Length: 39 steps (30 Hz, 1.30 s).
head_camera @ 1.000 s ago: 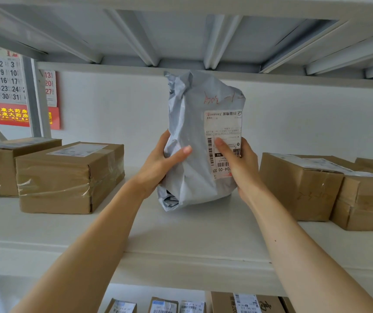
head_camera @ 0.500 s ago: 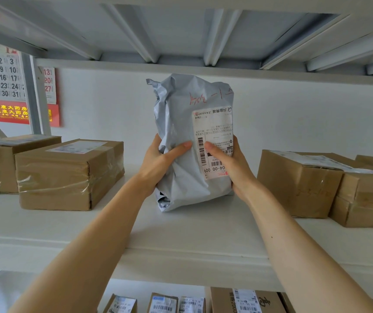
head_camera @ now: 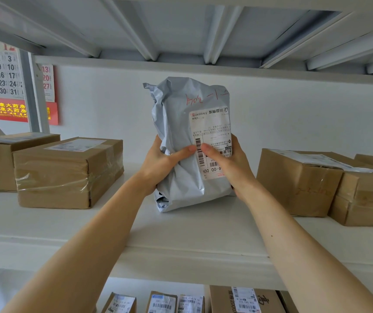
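Left hand (head_camera: 163, 164) grips the parcel (head_camera: 178, 123) by its left side, thumb laid across the front and fingers hidden behind. Right hand (head_camera: 228, 170) grips the right side in the same way, thumb resting on the label (head_camera: 212, 129). The two thumb tips nearly meet at mid-front.

Parcel: a grey mailer bag standing on end on the shelf (head_camera: 181, 231), lower end on the board, set back from the front edge. Its long axis is upright with a slight lean. The crumpled top points at the upper shelf (head_camera: 181, 30), with a clear gap between. The label faces the camera.

Bare shelf lies on both sides. The left box (head_camera: 68, 175) is well apart from the parcel. The right box (head_camera: 298, 184) is nearer, just past the right wrist and not touching. The wall (head_camera: 294, 114) stands behind the parcel; contact there cannot be told. The front shelf edge runs under both forearms.
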### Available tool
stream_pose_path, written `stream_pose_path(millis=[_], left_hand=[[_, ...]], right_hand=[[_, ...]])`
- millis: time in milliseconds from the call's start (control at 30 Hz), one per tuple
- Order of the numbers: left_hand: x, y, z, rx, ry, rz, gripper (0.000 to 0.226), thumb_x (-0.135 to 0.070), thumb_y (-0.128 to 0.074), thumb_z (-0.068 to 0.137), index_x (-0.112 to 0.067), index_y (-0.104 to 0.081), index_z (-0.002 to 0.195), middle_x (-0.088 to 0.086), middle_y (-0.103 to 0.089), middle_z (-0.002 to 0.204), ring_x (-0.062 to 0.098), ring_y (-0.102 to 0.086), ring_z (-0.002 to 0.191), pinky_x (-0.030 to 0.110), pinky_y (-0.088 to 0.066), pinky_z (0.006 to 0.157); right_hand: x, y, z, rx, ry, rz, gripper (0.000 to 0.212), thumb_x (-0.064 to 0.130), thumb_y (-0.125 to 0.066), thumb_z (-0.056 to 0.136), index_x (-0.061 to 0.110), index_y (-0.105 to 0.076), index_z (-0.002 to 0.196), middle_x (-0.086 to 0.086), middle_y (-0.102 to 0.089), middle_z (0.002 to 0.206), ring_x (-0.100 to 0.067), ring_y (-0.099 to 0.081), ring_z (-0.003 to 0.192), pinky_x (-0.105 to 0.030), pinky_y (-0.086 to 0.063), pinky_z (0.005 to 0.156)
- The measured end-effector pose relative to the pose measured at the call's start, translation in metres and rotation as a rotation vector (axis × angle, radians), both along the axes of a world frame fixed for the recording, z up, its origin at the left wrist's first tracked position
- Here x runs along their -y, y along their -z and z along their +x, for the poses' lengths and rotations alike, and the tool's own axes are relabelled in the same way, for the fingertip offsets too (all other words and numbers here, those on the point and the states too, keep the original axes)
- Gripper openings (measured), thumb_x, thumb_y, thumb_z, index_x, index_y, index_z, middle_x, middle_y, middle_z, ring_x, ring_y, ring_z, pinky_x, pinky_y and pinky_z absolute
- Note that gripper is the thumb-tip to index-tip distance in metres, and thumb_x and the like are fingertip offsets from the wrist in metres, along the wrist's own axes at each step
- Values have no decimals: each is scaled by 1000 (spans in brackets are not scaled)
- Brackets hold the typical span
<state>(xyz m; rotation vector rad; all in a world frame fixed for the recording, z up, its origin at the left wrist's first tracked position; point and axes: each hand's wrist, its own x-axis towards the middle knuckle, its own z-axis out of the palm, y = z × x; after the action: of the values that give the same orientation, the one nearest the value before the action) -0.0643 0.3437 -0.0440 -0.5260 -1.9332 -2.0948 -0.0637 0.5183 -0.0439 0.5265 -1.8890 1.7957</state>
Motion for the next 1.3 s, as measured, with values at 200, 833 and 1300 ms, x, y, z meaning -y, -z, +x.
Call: stream_pose_path(millis=[200, 833, 1300], left_hand=[[1, -2, -2, 41, -64, 32, 91, -44, -83, 66, -33, -38, 144, -2, -62, 128, 16, -68, 101, 36, -59, 83], [1, 8, -14, -113, 5, -164, 77, -45, -83, 76, -47, -39, 139, 0, -61, 129, 17, -64, 115, 40, -55, 97], [6, 11, -22, -4, 218, -225, 62, -46, -82, 76, -30, -54, 129, -5, -69, 123, 12, -69, 109, 33, -54, 97]], right_hand=[[3, 5, -8, -138, 229, 61, 80, 33, -78, 83, 34, -32, 149, 3, -52, 127, -13, -54, 120, -22, -49, 93], [8, -1, -2, 136, -63, -10, 103, 65, -80, 64, 24, -35, 146, 6, -58, 133, -11, -61, 116, -28, -53, 91], [-5, 6, -7, 156, -123, 4, 73, 46, -84, 63, 22, -56, 125, 1, -71, 117, -17, -70, 106, -42, -53, 99]])
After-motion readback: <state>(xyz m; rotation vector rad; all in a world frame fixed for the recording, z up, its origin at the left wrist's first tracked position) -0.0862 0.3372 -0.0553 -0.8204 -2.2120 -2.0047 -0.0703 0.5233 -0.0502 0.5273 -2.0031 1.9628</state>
